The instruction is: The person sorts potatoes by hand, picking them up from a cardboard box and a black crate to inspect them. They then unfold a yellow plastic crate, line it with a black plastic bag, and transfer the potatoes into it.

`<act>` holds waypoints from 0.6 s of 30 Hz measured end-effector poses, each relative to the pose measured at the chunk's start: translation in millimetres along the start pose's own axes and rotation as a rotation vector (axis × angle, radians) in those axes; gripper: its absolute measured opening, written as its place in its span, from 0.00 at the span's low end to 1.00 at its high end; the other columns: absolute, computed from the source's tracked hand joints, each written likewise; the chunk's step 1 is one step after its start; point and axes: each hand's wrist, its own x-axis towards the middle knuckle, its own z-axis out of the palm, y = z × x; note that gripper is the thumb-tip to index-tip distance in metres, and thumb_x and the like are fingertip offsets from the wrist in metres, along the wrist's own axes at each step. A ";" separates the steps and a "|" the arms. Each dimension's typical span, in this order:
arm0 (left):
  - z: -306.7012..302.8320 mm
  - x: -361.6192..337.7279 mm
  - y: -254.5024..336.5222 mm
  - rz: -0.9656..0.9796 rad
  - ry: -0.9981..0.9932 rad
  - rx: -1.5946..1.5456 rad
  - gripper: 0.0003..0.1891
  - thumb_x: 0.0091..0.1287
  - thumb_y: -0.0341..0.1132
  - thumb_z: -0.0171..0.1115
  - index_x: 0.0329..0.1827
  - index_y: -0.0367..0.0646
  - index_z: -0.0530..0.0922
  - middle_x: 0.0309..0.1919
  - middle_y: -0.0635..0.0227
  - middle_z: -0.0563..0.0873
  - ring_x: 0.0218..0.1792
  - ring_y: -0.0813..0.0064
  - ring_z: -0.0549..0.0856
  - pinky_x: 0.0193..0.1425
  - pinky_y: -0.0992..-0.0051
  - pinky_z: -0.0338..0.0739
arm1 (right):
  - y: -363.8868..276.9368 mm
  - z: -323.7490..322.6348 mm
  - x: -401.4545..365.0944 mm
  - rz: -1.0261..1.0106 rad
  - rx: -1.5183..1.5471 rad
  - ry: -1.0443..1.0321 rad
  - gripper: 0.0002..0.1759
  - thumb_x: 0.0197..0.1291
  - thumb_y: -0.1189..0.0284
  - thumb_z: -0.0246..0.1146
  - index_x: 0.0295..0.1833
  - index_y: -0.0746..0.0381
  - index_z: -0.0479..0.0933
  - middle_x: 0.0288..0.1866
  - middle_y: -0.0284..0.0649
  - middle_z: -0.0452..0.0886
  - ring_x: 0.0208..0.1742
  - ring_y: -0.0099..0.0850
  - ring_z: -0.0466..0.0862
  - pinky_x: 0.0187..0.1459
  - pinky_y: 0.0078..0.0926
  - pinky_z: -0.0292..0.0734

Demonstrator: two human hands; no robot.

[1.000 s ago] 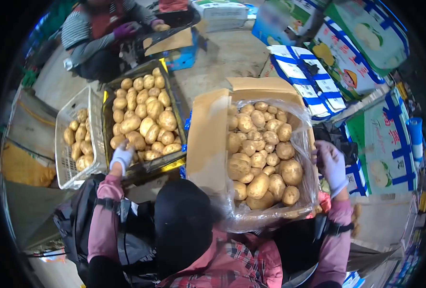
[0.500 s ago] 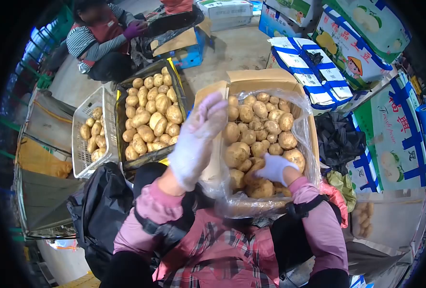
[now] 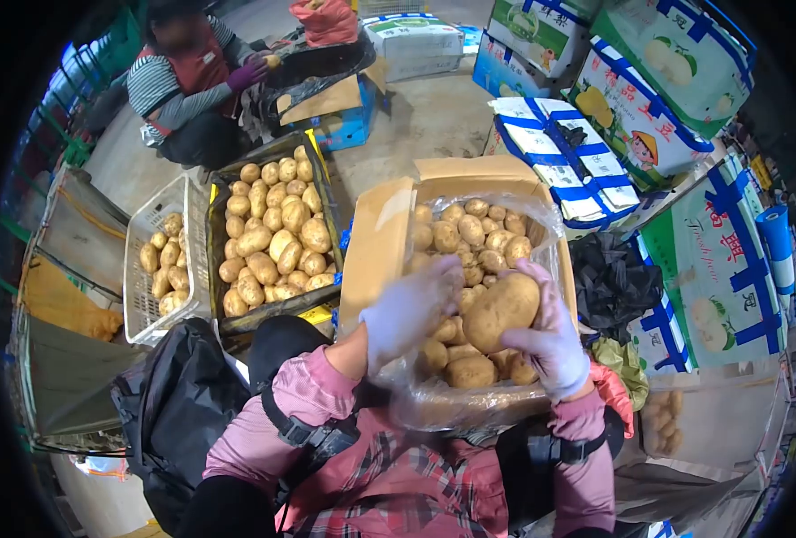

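Observation:
A large potato (image 3: pixel 503 312) is gripped in my right hand (image 3: pixel 557 345), which wears a white glove and has its thumb across the potato's near side. My left hand (image 3: pixel 409 312), gloved too, hovers over the left side of the carton (image 3: pixel 378 260). Its fingers look stretched out and hold nothing that shows, though motion blurs them. Clear plastic film (image 3: pixel 434 408) lines this carton, and many potatoes (image 3: pixel 471 372) of mixed sizes fill it below both hands.
Left of the carton stands a black-lined crate (image 3: pixel 326 170) of potatoes, with a white plastic basket (image 3: pixel 136 296) beside it. Taped printed cartons (image 3: pixel 649 117) are stacked at the right. A black plastic bag (image 3: pixel 609 278) lies nearby. Another person (image 3: pixel 187 85) squats at the back left.
My right hand has risen from among the potatoes with a large one in its grip. My left hand has lowered and shifted right. The other person now holds a small pale item.

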 end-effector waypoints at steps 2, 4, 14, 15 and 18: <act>9.1 -3.2 -2.8 -0.019 -0.138 -0.091 0.33 0.78 0.48 0.54 0.80 0.46 0.57 0.66 0.64 0.75 0.56 0.70 0.82 0.60 0.74 0.78 | -3.2 8.1 -11.3 -0.021 0.351 0.099 0.47 0.45 0.87 0.72 0.73 0.63 0.62 0.69 0.43 0.70 0.70 0.35 0.71 0.69 0.29 0.70; 40.5 -12.2 38.4 -0.161 -0.159 0.031 0.34 0.78 0.50 0.54 0.81 0.47 0.55 0.67 0.63 0.74 0.51 0.70 0.85 0.55 0.73 0.82 | -3.1 13.2 -16.0 -0.099 0.336 0.155 0.45 0.48 0.87 0.70 0.74 0.63 0.61 0.70 0.44 0.69 0.71 0.35 0.69 0.71 0.31 0.67; 59.6 -0.1 37.3 0.090 0.043 0.260 0.42 0.65 0.27 0.71 0.80 0.42 0.57 0.68 0.60 0.72 0.67 0.73 0.73 0.70 0.74 0.72 | 1.3 16.2 -12.9 -0.154 -0.208 0.330 0.30 0.69 0.77 0.59 0.75 0.63 0.61 0.69 0.43 0.71 0.62 0.32 0.78 0.59 0.26 0.76; 60.1 0.7 37.8 0.139 0.057 0.329 0.42 0.65 0.27 0.71 0.80 0.42 0.57 0.68 0.61 0.72 0.67 0.73 0.73 0.70 0.74 0.72 | 11.2 2.8 -9.5 -0.262 -0.356 0.332 0.27 0.71 0.73 0.57 0.74 0.62 0.63 0.67 0.43 0.73 0.59 0.31 0.80 0.54 0.23 0.78; 60.6 5.1 34.5 0.222 0.123 0.488 0.40 0.64 0.28 0.71 0.79 0.42 0.59 0.68 0.60 0.73 0.67 0.73 0.73 0.70 0.73 0.72 | -3.2 4.8 -10.1 -0.150 -0.085 0.344 0.23 0.76 0.64 0.53 0.71 0.61 0.68 0.63 0.41 0.77 0.53 0.27 0.83 0.42 0.17 0.80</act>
